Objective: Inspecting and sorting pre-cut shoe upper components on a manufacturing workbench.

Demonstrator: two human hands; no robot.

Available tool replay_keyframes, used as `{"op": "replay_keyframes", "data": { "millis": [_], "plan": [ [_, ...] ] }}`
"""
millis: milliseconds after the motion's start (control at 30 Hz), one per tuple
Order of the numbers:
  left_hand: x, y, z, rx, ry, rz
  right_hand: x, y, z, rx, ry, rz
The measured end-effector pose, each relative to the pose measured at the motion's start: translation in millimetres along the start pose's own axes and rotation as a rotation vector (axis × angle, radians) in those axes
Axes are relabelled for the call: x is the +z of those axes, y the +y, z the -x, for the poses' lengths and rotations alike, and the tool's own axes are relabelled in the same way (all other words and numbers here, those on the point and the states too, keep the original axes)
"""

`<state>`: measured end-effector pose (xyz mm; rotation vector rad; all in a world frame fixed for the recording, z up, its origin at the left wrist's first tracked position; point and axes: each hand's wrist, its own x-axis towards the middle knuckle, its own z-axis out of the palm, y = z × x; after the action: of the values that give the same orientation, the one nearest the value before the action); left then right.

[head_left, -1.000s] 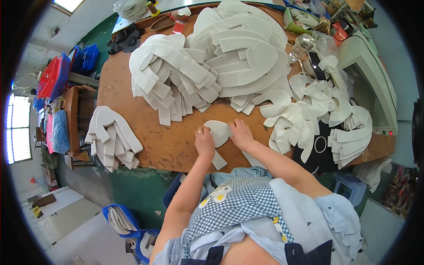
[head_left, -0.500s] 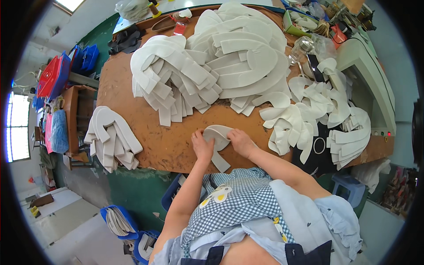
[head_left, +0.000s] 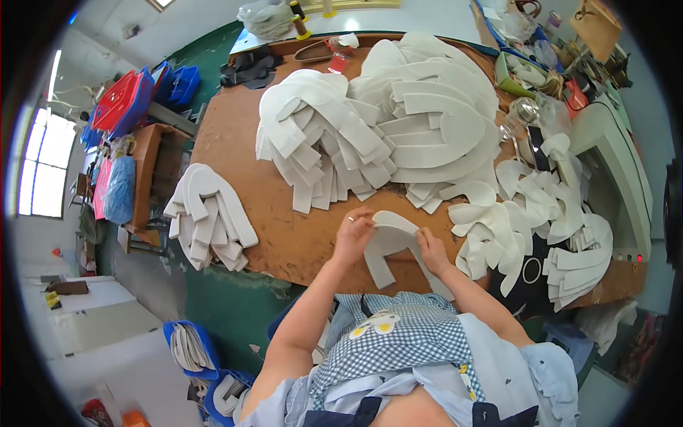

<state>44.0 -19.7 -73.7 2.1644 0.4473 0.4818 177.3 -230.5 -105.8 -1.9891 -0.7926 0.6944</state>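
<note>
A white, U-shaped padded piece (head_left: 388, 238) is held up over the near edge of the brown work table (head_left: 284, 242), its curve away from me and its two legs toward me. My left hand (head_left: 354, 235) is closed on the left side of the curve, with fingertips at its upper edge. On the right side, my right hand (head_left: 431, 250) pinches the same piece, thumb and fingers partly hidden by it. Just beyond my hands lies a heap of similar white U-shaped pieces (head_left: 320, 135), stacked loosely, beside a larger pile (head_left: 441, 128).
A smaller stack of white U-shaped pieces (head_left: 210, 213) lies at the table's left end. To the right are thin curved white pieces (head_left: 491, 231), another fanned stack (head_left: 583, 256) and a pale green machine (head_left: 615, 171). Blue bins (head_left: 192, 349) stand low at left.
The white piece has turned from a curled, slanted position to an open U with legs toward me. Both hands have shifted to its sides. The whole view has also moved.
</note>
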Motion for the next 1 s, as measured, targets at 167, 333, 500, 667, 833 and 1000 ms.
{"op": "replay_keyframes", "data": {
  "millis": [167,333,500,667,833,1000],
  "plan": [
    [-66.5,12.7,-76.9,-0.229,0.109,0.213,8.1,30.3,-10.3,0.043,-0.159,-0.091],
    [-169.1,44.6,-207.7,0.208,0.496,0.3,3.1,13.9,11.2,-0.318,-0.185,0.252],
    [-263.7,-15.3,-296.3,0.144,0.407,0.01,1.9,7.0,7.2,-0.543,-0.131,0.251],
    [-167.5,7.8,-255.8,0.32,0.401,-0.622,-66.4,11.9,-35.5,0.283,0.73,-0.118],
    [-15.9,12.8,-91.1,-0.039,0.01,-0.014,-120.3,86.3,-66.9,0.504,1.053,0.314],
    [58.8,21.3,28.3,-0.279,-0.36,-0.306,-136.7,98.4,-59.0,0.68,0.561,0.132]
  ]
}}
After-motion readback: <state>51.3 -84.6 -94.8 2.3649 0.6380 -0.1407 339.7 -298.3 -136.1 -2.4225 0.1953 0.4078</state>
